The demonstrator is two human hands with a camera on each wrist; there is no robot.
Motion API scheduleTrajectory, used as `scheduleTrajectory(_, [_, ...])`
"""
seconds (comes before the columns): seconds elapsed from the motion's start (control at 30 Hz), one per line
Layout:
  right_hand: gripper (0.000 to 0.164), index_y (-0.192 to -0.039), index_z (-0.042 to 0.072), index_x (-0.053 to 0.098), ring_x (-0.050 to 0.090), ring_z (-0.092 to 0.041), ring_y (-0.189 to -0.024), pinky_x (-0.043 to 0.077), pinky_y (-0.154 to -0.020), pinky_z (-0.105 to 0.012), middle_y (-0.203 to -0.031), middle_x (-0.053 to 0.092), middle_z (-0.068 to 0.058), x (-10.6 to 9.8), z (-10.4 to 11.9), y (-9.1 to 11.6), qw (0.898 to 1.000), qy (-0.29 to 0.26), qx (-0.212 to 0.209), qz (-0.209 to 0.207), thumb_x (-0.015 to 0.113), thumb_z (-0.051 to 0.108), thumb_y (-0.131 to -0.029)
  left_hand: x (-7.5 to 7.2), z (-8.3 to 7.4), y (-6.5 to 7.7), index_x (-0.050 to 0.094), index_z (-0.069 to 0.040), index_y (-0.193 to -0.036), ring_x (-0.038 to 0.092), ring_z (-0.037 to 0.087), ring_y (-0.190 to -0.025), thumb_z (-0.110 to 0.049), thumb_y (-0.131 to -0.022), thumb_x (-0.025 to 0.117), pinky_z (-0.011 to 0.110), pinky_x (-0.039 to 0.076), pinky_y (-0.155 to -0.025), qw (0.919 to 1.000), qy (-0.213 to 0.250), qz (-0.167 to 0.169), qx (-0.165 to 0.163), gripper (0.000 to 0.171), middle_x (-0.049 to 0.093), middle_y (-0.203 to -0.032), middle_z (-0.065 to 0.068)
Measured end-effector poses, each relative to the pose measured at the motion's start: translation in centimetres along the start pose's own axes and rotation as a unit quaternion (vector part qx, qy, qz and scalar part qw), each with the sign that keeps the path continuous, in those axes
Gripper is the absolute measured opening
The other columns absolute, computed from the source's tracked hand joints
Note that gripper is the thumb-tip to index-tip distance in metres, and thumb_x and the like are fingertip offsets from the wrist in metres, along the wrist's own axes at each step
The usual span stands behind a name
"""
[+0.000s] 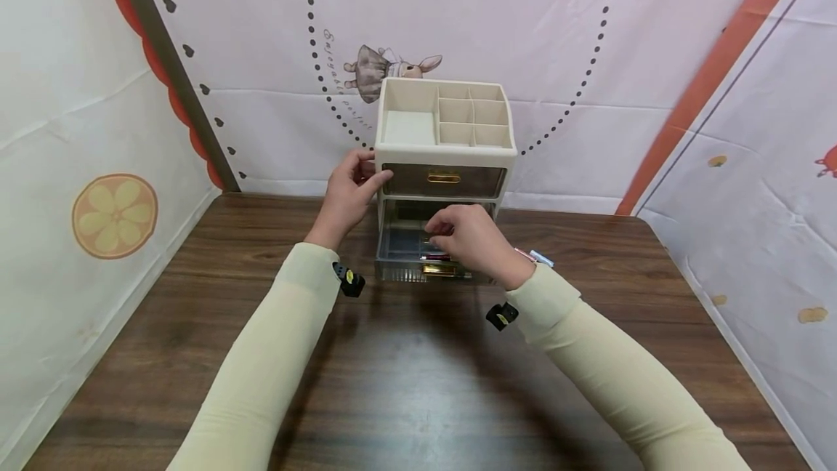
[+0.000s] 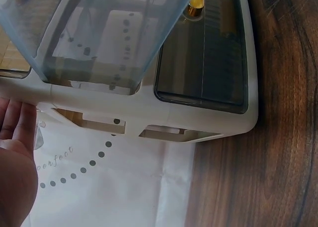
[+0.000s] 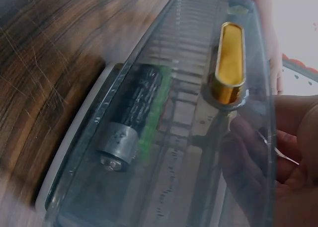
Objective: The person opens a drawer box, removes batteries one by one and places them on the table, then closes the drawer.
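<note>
A cream desktop drawer organizer stands against the back cloth. Its clear lower drawer is pulled out, with a gold handle on the front. My left hand holds the organizer's left front edge, thumb on the front and fingers at the side. Over the open drawer, my right hand reaches down with bent fingers; whether they pinch anything is unclear. Through the clear drawer, a black and silver battery shows beside a green strip. A slim dark-red item lies near the drawer's front.
The organizer's top has open compartments. Above the pulled-out drawer, a dark drawer is closed. A light-blue item lies on the wooden table to the right, partly behind my right wrist. Printed cloth surrounds the table.
</note>
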State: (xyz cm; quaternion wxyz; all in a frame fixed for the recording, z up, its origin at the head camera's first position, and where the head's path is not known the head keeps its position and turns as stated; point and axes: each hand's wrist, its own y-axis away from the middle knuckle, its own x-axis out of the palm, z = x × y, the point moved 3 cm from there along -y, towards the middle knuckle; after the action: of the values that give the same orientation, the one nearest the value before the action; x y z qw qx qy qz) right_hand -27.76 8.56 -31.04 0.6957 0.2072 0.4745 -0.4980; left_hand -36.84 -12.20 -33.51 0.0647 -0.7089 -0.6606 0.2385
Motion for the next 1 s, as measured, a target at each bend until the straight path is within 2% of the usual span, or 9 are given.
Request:
scheduleTrajectory(0.13, [0.016,-0.102,0.01,0.074,0.067,-0.013,-0.083,0.054,-0.076,-0.033,-0.091,0.073,0.0,0.3,-0.2,-0.6,0.999,-0.001,0.02,0.029,0.073,0.013,-0.086,0.0,0.0,0.0,0.055,-0.018,-0.124,0.059,0.015,-0.1,-0.038,-0.089,0.068,0.037,0.05,-0.091,1.0,0.0,-0.003,0.001,0.043,0.061,-0.107,0.005])
scheduleTrajectory(0.27, [0.018,-0.103,0.012,0.075,0.066,-0.012,-0.084,0.055,-0.078,-0.034,-0.091,0.073,0.002,0.8,-0.5,-1.0,0.996,-0.007,0.042,0.078,0.073,0.014,-0.086,0.0,-0.1,0.0,0.056,-0.018,-0.123,0.06,0.015,-0.1,-0.037,-0.088,0.069,0.037,0.05,-0.09,1.0,0.007,-0.004,0.001,0.042,0.061,-0.107,0.005])
scheduleTrajectory(0.47, [0.016,-0.101,0.015,0.075,0.066,-0.012,-0.088,0.054,-0.082,-0.035,-0.094,0.073,0.003,1.5,-0.7,-1.5,0.991,0.013,0.037,0.131,0.073,0.014,-0.086,-0.1,0.0,-0.1,0.056,-0.016,-0.122,0.06,0.017,-0.1,-0.035,-0.089,0.07,0.036,0.05,-0.089,0.9999,0.01,-0.006,-0.001,0.041,0.062,-0.107,0.007])
scheduleTrajectory(0.73, [0.012,-0.093,0.015,0.076,0.064,-0.011,-0.082,0.054,-0.077,-0.032,-0.088,0.072,0.003,1.7,-0.9,-2.4,0.984,0.036,0.034,0.172,0.069,0.009,-0.086,0.0,0.1,-0.2,0.056,-0.012,-0.123,0.061,0.019,-0.101,-0.026,-0.09,0.07,0.033,0.049,-0.089,0.9997,0.02,-0.005,-0.015,0.039,0.063,-0.109,0.011])
scheduleTrajectory(0.87, [0.009,-0.09,0.015,0.076,0.065,-0.011,-0.081,0.053,-0.075,-0.032,-0.087,0.073,0.004,1.8,-1.0,-2.8,0.982,0.04,0.038,0.179,0.069,0.01,-0.086,-0.1,-1.3,0.3,0.055,-0.007,-0.123,0.061,0.021,-0.102,-0.02,-0.091,0.068,0.033,0.049,-0.09,0.9995,0.016,-0.004,-0.026,0.037,0.062,-0.11,0.014])
scheduleTrajectory(1.0, [0.011,-0.088,0.015,0.077,0.064,-0.012,-0.079,0.052,-0.073,-0.031,-0.088,0.073,0.004,1.9,-0.8,-3.2,0.98,0.046,0.036,0.19,0.068,0.009,-0.085,-0.2,-1.1,0.3,0.056,-0.01,-0.123,0.061,0.021,-0.102,-0.025,-0.091,0.069,0.034,0.049,-0.089,0.9997,0.013,-0.005,-0.019,0.038,0.063,-0.109,0.012])
